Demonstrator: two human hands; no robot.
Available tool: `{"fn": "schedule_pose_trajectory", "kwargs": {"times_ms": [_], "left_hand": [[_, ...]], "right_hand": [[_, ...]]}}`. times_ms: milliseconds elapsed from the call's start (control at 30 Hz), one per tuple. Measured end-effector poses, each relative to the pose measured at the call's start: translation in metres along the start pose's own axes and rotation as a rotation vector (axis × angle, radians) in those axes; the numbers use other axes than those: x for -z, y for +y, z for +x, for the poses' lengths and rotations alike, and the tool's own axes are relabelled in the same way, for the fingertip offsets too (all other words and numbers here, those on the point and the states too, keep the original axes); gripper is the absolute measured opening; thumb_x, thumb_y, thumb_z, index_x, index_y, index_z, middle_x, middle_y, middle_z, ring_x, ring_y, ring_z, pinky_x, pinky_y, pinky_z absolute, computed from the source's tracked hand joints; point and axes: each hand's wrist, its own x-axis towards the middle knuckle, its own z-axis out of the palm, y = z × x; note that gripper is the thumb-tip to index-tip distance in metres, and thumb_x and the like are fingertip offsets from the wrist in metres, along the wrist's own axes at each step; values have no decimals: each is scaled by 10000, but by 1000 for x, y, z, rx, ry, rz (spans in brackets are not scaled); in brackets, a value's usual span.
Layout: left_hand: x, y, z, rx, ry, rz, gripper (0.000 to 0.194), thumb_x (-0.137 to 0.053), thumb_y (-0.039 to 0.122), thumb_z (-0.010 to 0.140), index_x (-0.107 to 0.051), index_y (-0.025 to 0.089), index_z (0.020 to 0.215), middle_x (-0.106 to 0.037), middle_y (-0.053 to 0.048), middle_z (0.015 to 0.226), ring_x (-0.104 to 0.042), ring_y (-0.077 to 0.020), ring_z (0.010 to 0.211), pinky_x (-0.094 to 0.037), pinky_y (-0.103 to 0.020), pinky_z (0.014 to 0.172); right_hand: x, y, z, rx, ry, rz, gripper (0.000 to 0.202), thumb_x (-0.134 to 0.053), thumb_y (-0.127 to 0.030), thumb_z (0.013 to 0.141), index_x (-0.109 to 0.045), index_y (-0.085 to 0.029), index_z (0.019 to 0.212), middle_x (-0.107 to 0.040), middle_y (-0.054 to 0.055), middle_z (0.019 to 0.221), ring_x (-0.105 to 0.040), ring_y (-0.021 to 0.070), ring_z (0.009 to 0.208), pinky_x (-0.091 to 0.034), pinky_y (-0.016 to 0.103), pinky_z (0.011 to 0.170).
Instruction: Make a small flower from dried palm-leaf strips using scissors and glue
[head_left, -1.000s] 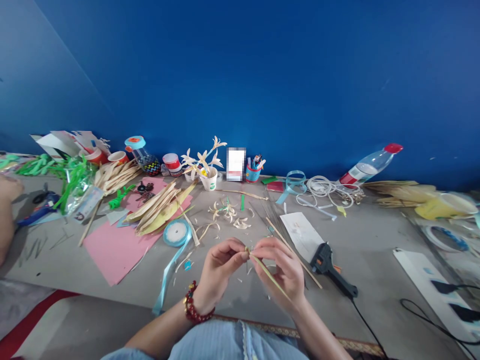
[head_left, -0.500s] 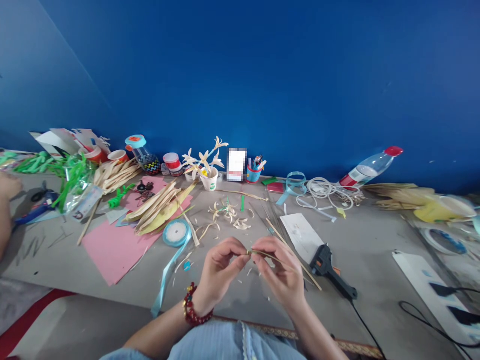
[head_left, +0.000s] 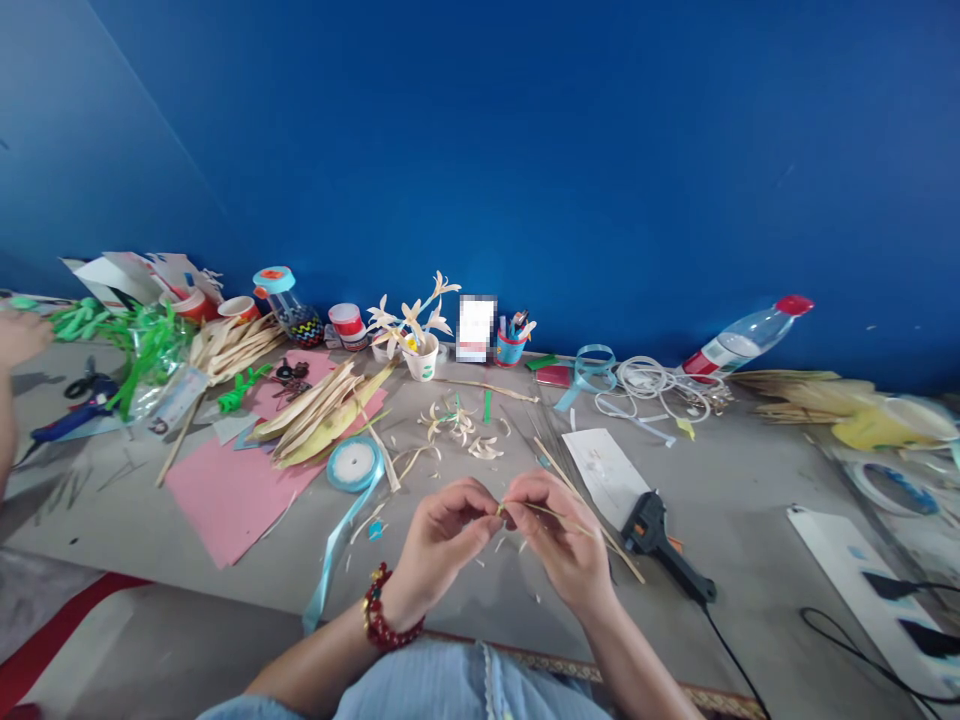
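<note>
My left hand (head_left: 454, 530) and my right hand (head_left: 559, 540) meet fingertip to fingertip above the front of the table, both closed in a pinch. Between them is a thin straw-coloured stem (head_left: 551, 514), which runs back across my right palm. Its tip, at the left fingertips, is small and partly hidden. Just beyond my hands lie several cream petal pieces (head_left: 486, 448) and small husk flowers (head_left: 450, 420). To the right of my right hand rests a black glue gun (head_left: 660, 545), beside a white sheet (head_left: 606, 475).
A roll of blue ribbon (head_left: 354, 464), pink paper (head_left: 232, 500) and dried husks (head_left: 319, 415) lie left. Behind stand a cup of husk flowers (head_left: 422, 360) and a pen cup (head_left: 511, 347). At right are a bottle (head_left: 742, 342) and power strip (head_left: 862, 590). Another person's hand (head_left: 22, 338) is far left.
My hands stay together on the stem, with slight finger movement around its tip. At far left the other person's hand has moved up and away, toward the green pieces.
</note>
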Motion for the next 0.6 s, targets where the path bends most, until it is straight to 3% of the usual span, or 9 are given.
{"fn": "schedule_pose_trajectory", "kwargs": {"times_ms": [333, 600], "left_hand": [[-1, 0, -1, 30, -6, -71, 105, -716, 244, 819, -704, 144, 791, -568, -16, 724, -504, -113, 670, -396, -228, 628], [-1, 1, -1, 69, -32, -112, 102, -722, 237, 819, -697, 147, 779, -588, -9, 709, -519, -99, 650, -403, -218, 623]], "right_hand": [[0, 4, -1, 3, -15, 10, 104, -552, -210, 936, -620, -210, 856, -598, 30, 832, -587, 162, 720, -473, 284, 652], [3, -1, 1, 99, -21, -94, 123, -534, -147, 929, -615, -215, 867, -607, 24, 832, -594, 165, 766, -467, 279, 686]]}}
